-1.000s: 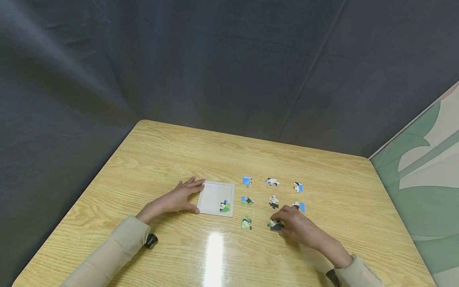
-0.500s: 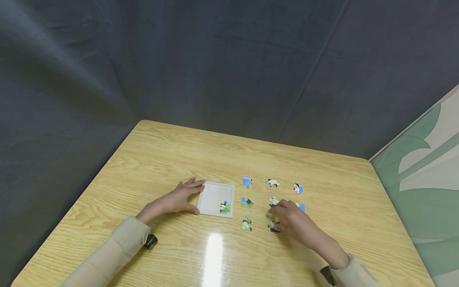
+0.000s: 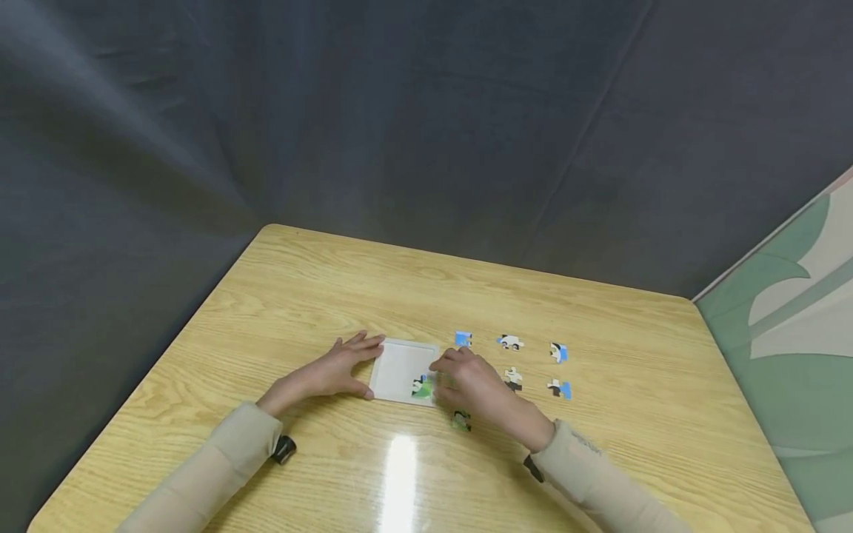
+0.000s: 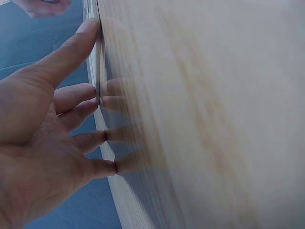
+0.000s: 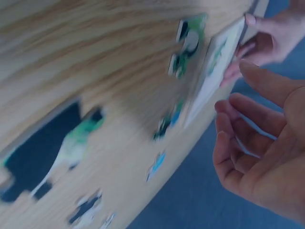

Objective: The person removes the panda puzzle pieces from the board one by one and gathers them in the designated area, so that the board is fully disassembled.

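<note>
My left hand [image 3: 331, 376] has its thumb and fingers spread along the left side of a shallow white puzzle tray [image 3: 393, 366], fingertips touching its edge. In the tray's lower right corner lies a green-and-white puzzle piece [image 3: 422, 388]. My right hand [image 3: 474, 386] is over the tray's right edge, covering part of it. In the right wrist view its fingers are loosely bent, with nothing seen between them. Below that hand a green puzzle piece [image 3: 460, 420] rests on the table. A dark-and-green puzzle piece [image 5: 52, 148] shows at the left of the right wrist view.
Several more puzzle pieces lie right of the tray: a blue piece [image 3: 463, 338], a white car-like piece [image 3: 512, 343], a panda piece [image 3: 558, 353], a white-and-black piece [image 3: 513, 378] and a blue-edged piece [image 3: 560, 388]. A dark curtain [image 3: 426, 133] hangs behind the table [image 3: 320, 266].
My right hand has moved left from the dark-and-green piece to the tray's right edge, uncovering the blue-edged piece. The left hand has stayed at the tray.
</note>
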`<action>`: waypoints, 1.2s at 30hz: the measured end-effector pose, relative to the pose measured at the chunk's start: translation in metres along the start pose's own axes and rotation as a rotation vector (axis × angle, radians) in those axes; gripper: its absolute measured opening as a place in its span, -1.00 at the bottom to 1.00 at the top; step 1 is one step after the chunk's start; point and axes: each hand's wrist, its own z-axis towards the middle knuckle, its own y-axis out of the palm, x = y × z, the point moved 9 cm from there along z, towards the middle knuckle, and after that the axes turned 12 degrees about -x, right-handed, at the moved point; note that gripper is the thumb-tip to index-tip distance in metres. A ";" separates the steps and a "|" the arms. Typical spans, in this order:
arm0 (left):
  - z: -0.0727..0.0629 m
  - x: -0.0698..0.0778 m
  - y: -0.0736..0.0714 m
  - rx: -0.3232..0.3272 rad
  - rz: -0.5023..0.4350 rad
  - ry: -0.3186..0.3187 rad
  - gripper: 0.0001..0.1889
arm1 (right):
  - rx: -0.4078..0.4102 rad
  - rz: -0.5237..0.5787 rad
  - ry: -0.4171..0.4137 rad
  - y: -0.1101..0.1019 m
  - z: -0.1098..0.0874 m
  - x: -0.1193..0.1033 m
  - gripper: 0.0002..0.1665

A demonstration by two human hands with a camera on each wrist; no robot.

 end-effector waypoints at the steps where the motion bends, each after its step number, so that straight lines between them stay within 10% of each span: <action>1: 0.000 0.000 0.000 -0.001 -0.002 0.001 -0.12 | -0.013 -0.002 0.000 0.003 0.004 -0.002 -0.58; 18: -0.001 0.002 -0.001 -0.004 0.002 0.008 -0.13 | -0.180 0.043 0.125 0.031 0.020 -0.002 -0.48; 36: -0.001 0.003 -0.001 0.008 0.032 0.019 -0.13 | -0.172 0.114 0.140 0.032 0.021 -0.001 -0.53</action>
